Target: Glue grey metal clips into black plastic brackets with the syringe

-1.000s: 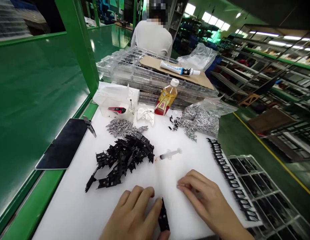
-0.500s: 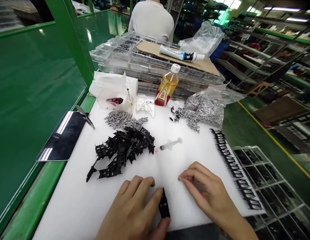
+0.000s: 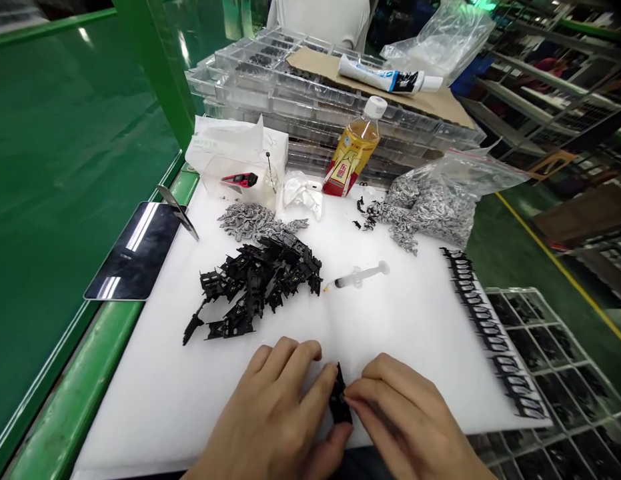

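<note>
Gripping a small black part [image 3: 340, 407] at the near middle of the bench [image 3: 390, 333] with the left hand [image 3: 283, 407], thumb to the near end and index finger to the far end, probably to stop it from sliding or turning. Leaving its right flank bare by that hold, presumably for access. Closing the right hand [image 3: 413, 423] to a pinch just there, with fingertips against the part; cannot tell whether on some tiny piece. Seeing a heap of black parts [image 3: 260, 287] farther off to the left, apparently for easy reach, with grey pieces [image 3: 247, 220] piled just beyond. Finding a syringe [image 3: 367, 274] to the right of the heap, tip toward it, seemingly handy for either hand. Noting a row of parts [image 3: 485, 327] along the right edge, likely for order, well apart from the loose heap.

Holding the left hand palm down, with knuckles arched and spare fingers curled toward the bench. Slanting the right hand from the near right, fingers bunched and pointing left, perhaps for fine control.
</note>
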`<state>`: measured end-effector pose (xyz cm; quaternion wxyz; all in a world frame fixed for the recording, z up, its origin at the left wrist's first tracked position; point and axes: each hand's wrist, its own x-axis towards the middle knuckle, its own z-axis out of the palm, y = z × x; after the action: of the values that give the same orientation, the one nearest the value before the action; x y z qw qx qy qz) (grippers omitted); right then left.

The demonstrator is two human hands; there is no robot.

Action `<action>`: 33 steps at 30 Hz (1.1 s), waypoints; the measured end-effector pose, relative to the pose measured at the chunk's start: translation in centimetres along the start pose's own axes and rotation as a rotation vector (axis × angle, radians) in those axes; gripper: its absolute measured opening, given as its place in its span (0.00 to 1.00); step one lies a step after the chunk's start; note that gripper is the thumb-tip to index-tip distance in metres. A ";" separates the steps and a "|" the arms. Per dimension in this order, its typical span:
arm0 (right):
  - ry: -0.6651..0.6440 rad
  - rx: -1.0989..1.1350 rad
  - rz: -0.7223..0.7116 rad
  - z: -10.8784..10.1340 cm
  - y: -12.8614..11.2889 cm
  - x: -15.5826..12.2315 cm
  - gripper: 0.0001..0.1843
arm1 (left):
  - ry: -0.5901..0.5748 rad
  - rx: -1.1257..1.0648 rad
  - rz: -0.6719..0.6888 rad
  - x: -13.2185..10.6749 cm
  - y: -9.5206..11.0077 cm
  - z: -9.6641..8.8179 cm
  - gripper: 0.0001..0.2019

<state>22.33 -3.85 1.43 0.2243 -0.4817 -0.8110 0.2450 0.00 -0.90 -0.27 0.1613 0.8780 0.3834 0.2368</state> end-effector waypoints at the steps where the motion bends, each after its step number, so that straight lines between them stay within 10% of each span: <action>1: 0.012 -0.026 -0.023 -0.1 -0.1 0.1 0.12 | -0.002 0.005 0.002 -0.1 0.0 0.0 0.13; 18: 0.041 0.034 0.081 1.0 0.1 -0.9 0.10 | -0.012 0.003 -0.017 0.0 0.4 -0.2 0.13; 23: 0.004 0.135 0.094 -2.0 0.3 1.0 0.07 | 0.040 0.017 -0.001 0.0 -0.2 0.4 0.16; 33: 0.256 -0.336 0.268 -9.9 11.6 12.1 0.09 | 0.138 0.063 0.069 0.0 -1.3 0.6 0.20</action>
<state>30.77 13.58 3.58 0.2073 -0.6424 -0.7343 0.0713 -0.41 -0.15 -1.41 0.0988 0.8768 0.3704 0.2901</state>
